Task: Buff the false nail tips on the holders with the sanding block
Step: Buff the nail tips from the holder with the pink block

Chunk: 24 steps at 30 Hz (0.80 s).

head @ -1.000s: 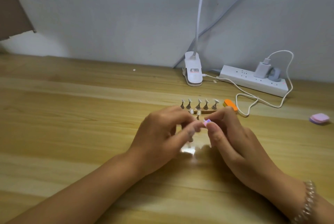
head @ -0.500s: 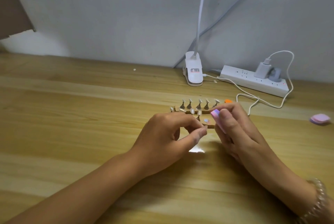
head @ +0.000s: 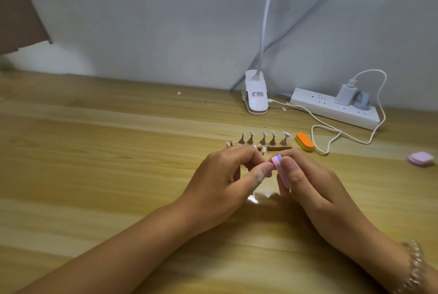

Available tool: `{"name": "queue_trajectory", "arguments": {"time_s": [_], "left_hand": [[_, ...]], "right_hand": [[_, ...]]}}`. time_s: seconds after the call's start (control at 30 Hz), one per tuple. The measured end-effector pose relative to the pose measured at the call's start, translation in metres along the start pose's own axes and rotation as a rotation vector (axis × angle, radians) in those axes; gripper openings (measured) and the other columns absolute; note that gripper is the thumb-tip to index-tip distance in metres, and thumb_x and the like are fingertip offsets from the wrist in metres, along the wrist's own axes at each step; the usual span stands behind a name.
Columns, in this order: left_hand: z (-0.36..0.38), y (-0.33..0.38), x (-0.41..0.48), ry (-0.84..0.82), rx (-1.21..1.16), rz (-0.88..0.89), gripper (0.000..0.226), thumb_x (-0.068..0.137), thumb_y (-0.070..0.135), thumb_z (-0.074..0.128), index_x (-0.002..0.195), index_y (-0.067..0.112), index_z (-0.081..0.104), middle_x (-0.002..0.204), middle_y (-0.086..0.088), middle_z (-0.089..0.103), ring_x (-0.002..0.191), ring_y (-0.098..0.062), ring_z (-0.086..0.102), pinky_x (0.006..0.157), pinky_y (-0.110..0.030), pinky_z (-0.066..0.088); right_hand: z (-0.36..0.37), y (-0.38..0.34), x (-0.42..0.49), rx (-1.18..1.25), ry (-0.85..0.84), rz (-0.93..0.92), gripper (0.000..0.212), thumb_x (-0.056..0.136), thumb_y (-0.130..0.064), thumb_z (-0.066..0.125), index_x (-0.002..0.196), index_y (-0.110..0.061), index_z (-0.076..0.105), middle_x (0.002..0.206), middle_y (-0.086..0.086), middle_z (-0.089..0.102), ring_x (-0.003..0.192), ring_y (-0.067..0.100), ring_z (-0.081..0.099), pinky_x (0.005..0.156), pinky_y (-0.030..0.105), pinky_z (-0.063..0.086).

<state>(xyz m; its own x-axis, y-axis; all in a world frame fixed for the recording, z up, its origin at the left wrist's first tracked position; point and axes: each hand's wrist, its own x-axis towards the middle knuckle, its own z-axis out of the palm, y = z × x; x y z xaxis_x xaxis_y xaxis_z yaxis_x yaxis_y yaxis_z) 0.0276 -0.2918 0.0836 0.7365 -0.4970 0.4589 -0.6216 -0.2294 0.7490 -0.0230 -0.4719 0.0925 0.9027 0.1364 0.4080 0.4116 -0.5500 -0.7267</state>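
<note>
My right hand (head: 308,182) grips a small pink and lilac sanding block (head: 280,170) between thumb and fingers, held on edge. My left hand (head: 225,182) has its fingers curled, thumb tip touching the block's left face; what it pinches is hidden behind the fingers. Just beyond both hands a wooden base (head: 275,148) carries a back row of small metal nail holders with pale false tips (head: 263,138). A nearer row of holders (head: 263,149) is mostly hidden by my left fingers.
An orange sanding block (head: 305,142) lies right of the base. A pink block (head: 420,158) sits at the far right. A white lamp clip (head: 257,99), a power strip (head: 334,108) and a looping white cable (head: 331,137) occupy the back of the wooden table (head: 94,163).
My right hand came back down and left with the block, which now stands against my left thumb. The orange block behind it is uncovered again. My left hand stayed in place.
</note>
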Motion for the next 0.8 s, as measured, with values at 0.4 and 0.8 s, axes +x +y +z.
{"name": "queue_trajectory", "arguments": {"time_s": [0.4,0.8], "left_hand": [[0.0019,0.0019,-0.0004,-0.020,-0.066,-0.035,0.020,0.097,0.026,0.057,0.092,0.016,0.073,0.084,0.003,0.070,0.073,-0.017,0.065,0.066,-0.044,0.051],[-0.0002,0.0061,-0.0016,-0.021,0.152,0.028,0.021,0.095,0.030,0.054,0.080,0.020,0.064,0.076,0.007,0.058,0.066,-0.014,0.050,0.058,-0.029,0.039]], "right_hand": [[0.0037,-0.0019,0.0003,0.006,0.018,0.022,0.033,0.100,-0.044,0.036,0.092,-0.021,0.058,0.064,-0.004,0.049,0.056,0.012,0.044,0.055,0.032,0.037],[0.0054,-0.0019,-0.0056,0.015,0.002,0.000,0.029,0.098,-0.048,0.030,0.102,-0.028,0.050,0.063,-0.010,0.049,0.055,0.013,0.045,0.055,0.035,0.035]]}}
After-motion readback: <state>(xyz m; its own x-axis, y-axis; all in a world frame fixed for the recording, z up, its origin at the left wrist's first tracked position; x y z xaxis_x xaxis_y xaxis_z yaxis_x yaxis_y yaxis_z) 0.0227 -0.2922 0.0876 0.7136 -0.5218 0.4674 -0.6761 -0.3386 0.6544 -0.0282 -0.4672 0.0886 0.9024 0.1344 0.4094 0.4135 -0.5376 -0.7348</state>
